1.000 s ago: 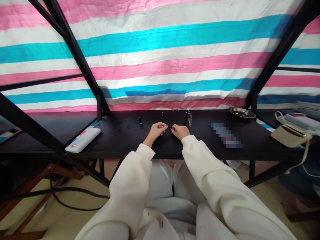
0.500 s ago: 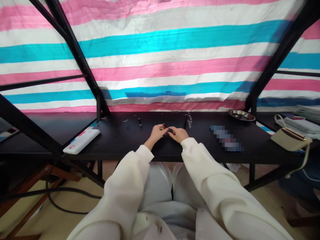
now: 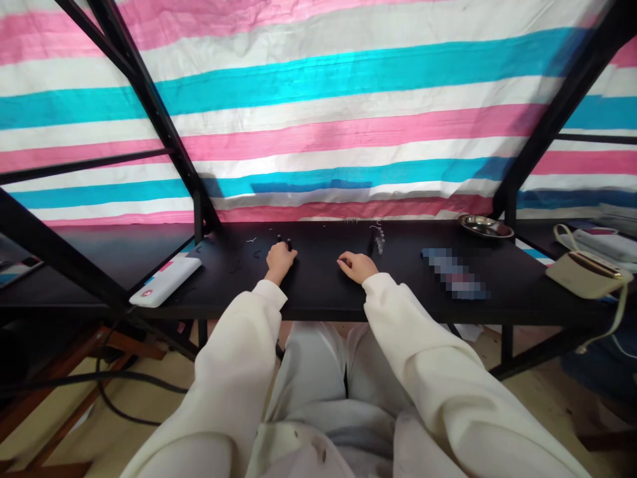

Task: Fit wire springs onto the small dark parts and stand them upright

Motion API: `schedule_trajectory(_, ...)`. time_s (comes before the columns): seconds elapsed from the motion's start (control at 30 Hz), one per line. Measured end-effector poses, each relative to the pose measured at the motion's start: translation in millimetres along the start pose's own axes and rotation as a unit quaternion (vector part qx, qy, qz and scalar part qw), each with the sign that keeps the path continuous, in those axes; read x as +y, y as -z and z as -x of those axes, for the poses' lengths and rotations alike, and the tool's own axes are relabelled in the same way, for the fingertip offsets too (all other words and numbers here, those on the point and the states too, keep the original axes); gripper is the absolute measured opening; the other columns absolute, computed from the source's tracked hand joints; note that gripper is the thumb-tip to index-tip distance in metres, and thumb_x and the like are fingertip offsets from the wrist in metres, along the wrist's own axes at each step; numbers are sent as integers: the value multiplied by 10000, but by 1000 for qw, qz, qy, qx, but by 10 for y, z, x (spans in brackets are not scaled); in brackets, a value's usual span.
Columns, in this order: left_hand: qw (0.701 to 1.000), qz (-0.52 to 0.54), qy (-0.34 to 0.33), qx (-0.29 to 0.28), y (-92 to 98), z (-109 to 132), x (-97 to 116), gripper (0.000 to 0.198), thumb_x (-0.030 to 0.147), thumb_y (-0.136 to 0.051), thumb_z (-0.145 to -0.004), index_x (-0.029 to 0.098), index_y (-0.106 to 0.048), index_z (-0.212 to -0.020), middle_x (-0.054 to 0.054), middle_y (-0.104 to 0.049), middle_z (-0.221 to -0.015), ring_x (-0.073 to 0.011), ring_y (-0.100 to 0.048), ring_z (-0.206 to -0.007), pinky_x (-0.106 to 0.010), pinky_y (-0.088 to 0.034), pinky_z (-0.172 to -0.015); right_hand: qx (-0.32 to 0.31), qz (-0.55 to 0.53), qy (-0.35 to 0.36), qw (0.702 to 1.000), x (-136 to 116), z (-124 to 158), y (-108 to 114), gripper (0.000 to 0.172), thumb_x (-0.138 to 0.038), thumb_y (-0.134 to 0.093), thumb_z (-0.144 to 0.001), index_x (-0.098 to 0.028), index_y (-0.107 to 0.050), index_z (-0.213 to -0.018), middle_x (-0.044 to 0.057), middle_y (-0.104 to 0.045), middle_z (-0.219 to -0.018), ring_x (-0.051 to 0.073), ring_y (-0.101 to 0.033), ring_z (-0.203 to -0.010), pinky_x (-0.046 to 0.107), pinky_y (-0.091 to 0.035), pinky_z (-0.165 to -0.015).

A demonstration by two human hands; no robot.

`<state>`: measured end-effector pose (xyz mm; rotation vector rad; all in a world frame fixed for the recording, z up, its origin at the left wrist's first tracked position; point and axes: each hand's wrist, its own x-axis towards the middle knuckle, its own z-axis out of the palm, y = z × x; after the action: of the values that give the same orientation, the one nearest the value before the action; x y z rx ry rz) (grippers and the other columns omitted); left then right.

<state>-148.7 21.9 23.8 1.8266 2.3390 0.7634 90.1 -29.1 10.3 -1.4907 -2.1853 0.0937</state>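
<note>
My left hand [image 3: 279,260] is on the black table, left of the middle, its fingers closed around a small black cylinder [image 3: 289,244] whose pale-tipped top sticks out. Right beside it, partly hidden by the hand, stands a similar black cylinder [image 3: 279,238]. My right hand [image 3: 360,267] rests near the table's middle, thumb and fingers pressed together. Something dark seems to show at its fingertips, too small to make out. Just beyond the right hand lie a black stick-like piece [image 3: 371,240] and a row of small clear pieces [image 3: 381,241].
A white oblong device [image 3: 166,281] lies at the left. To the right are a blurred-out item [image 3: 454,273], a round metal dish [image 3: 485,227] and a beige bag [image 3: 583,273] with a strap. Black metal posts [image 3: 535,126] frame the table [image 3: 318,299] before a striped sheet [image 3: 348,79].
My hands, together over a small black piece before, are now apart. The left hand has moved left with a black cylinder, beside the standing one. The right hand has hardly moved.
</note>
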Motion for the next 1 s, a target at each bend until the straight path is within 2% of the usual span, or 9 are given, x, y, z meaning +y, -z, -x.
schedule_trajectory(0.53, 999, 1, 40, 31, -78, -107, 38, 277, 347, -542, -720, 136, -655, -860, -185, -642, -915, -322, -609, -890, -360, -442, -686, -4, 0, -4, 1000, -2, 4, 14, 270, -359, -402, -870, -216, -629, -894, 0, -637, -687, 122, -569, -636, 216, -339, -595)
schedule_trajectory(0.77, 997, 10, 66, 25, -74, -117, 51, 256, 312, -561, -704, 138, -657, -865, -185, -644, -930, -310, -610, -905, -357, -450, -695, -5, 5, -7, 1000, 4, -5, -5, 272, -360, -400, -869, -216, -631, -879, 0, -633, -673, 123, -566, -626, 217, -340, -596)
schedule_trajectory(0.9, 997, 10, 67, 22, -61, -122, 64, 241, 291, -564, -702, 131, -658, -855, -186, -645, -935, -318, -611, -907, -362, -455, -698, 13, -7, -5, 1000, 23, 2, -9, 267, -357, -405, -864, -216, -632, -860, -4, -626, -660, 122, -565, -627, 214, -343, -602)
schedule_trajectory(1.0, 998, 8, 64, 22, -59, -122, 63, 238, 283, -563, -701, 126, -657, -853, -185, -646, -940, -328, -610, -910, -366, -457, -699, 53, -21, -13, 998, 40, 20, 9, 282, -363, -393, -867, -212, -630, -852, -2, -625, -669, 120, -565, -631, 212, -346, -608)
